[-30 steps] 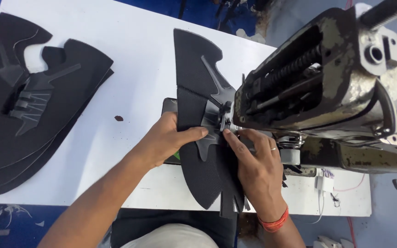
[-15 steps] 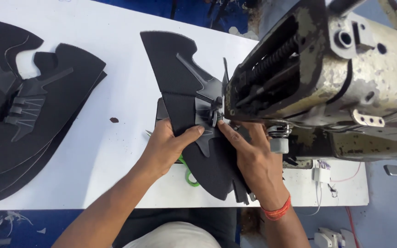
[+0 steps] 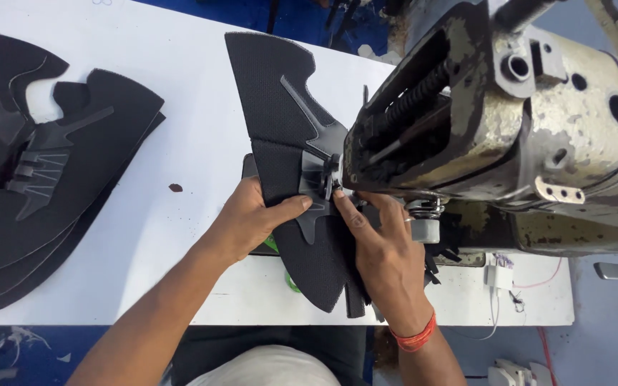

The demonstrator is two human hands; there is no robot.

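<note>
A black mesh shoe-upper piece point(image 3: 275, 107) with a grey overlay lies on the white table point(image 3: 180, 164), running under the head of a worn sewing machine point(image 3: 509, 121). My left hand point(image 3: 252, 218) presses flat on the piece from the left, thumb pointing at the needle area. My right hand point(image 3: 384, 250) pinches and guides the fabric beside the presser foot, fingers right at the needle. An orange band circles the right wrist.
A stack of matching black cut pieces point(image 3: 44, 171) lies at the table's left end. A small dark speck point(image 3: 175, 188) sits on the table. A white plug and cable point(image 3: 498, 275) hang at the front right edge. Blue floor surrounds the table.
The black piece has swung anticlockwise under the machine head, its far end now further left. Both hands stayed on it beside the needle.
</note>
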